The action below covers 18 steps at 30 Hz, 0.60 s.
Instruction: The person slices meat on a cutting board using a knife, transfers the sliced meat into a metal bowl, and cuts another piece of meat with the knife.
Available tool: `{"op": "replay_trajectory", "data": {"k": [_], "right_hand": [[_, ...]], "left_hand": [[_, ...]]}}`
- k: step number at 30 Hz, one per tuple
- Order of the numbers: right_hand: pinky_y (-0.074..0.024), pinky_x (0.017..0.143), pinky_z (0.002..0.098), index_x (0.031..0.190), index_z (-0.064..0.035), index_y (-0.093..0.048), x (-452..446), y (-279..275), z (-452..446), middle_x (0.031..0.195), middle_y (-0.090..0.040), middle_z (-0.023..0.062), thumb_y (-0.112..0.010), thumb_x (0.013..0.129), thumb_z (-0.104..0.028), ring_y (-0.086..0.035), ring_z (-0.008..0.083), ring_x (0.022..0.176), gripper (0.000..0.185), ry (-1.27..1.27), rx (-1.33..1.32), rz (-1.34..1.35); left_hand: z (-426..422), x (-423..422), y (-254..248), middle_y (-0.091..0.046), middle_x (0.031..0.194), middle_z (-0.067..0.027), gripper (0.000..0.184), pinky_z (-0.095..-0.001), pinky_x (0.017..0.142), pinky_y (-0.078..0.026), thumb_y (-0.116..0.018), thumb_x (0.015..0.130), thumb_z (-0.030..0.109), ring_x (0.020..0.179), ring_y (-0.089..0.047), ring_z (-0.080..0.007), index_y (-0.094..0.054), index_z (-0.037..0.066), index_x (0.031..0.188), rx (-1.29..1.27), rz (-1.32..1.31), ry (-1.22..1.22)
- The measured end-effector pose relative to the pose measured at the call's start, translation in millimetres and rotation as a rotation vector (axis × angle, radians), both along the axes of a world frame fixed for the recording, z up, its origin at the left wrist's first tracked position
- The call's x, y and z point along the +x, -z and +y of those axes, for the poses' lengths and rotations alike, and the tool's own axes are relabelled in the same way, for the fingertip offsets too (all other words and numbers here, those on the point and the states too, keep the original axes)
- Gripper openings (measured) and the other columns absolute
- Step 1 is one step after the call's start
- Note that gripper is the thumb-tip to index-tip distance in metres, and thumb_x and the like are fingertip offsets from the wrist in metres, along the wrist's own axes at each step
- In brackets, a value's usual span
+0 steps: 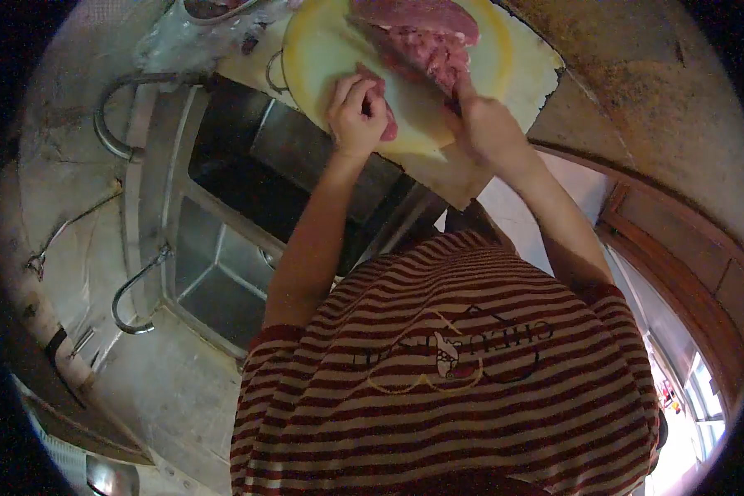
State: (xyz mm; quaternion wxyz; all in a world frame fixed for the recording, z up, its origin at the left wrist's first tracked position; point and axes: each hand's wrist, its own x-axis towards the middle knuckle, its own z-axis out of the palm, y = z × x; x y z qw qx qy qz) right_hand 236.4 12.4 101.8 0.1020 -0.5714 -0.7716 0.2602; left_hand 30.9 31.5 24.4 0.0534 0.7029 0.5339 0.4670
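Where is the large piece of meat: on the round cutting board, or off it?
On it. The large piece of meat lies on the cutting board, whose yellowish rim shows at both sides.

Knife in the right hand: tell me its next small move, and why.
Probably shift the knife in the right hand sideways toward the meat strip: the left hand holds that piece on the round board, while the blade lies beside the chopped meat, apart from the strip.

Metal sink (202,248), brown panelling (688,258), bright window (704,390)
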Motion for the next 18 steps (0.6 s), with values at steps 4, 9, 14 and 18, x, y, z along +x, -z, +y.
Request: {"op": "replay_trajectory", "data": {"k": [4, 9, 14, 18], "right_hand": [[-0.0477, 0.063, 0.0490, 0.103, 0.0029, -0.042, -21.4, 2.6, -17.4, 0.075, -0.060, 0.0263, -0.056, 0.084, -0.017, -0.059, 0.0448, 0.073, 0.031, 0.043, -0.181, -0.082], [-0.0474, 0.066, 0.0512, 0.102, 0.0045, -0.042, -40.4, -5.4, 26.5, 0.079, -0.060, 0.0280, -0.055, 0.084, -0.019, -0.059, 0.0450, 0.076, 0.032, -0.040, -0.114, -0.010], [-0.0480, 0.062, 0.0503, 0.102, 0.0042, -0.043, -20.5, -7.4, 10.7, 0.074, -0.060, 0.0260, -0.055, 0.085, -0.021, -0.060, 0.0433, 0.072, 0.033, -0.006, 0.027, -0.007], [-0.0486, 0.055, 0.0480, 0.102, 0.0030, -0.043, -6.4, -19.2, -30.8, 0.066, -0.060, 0.0216, -0.055, 0.086, -0.024, -0.060, 0.0411, 0.064, 0.034, -0.109, -0.060, -0.077]], "left_hand": [[-0.7, 0.6, 1.1, -0.060, 0.089, -0.0115, 0.014, -0.0382, 0.070, -0.049, -0.060, 0.068, 0.004, 0.080, -0.059, -0.0311, -0.062, 0.004, 0.082, 0.005, -0.004, -0.008], [1.4, -0.2, 0.5, -0.060, 0.089, -0.0117, 0.014, -0.0391, 0.071, -0.048, -0.060, 0.068, 0.005, 0.081, -0.058, -0.0320, -0.062, 0.003, 0.082, 0.043, 0.027, 0.005], [-0.6, 0.2, 1.1, -0.058, 0.086, -0.0131, 0.010, -0.0403, 0.070, -0.047, -0.058, 0.069, 0.005, 0.079, -0.056, -0.0334, -0.059, 0.003, 0.079, -0.055, -0.054, 0.010], [-1.9, -0.3, -0.2, -0.056, 0.083, -0.0138, 0.007, -0.0416, 0.067, -0.046, -0.058, 0.067, 0.005, 0.074, -0.054, -0.0343, -0.056, 0.003, 0.074, -0.011, 0.025, -0.038]]}}
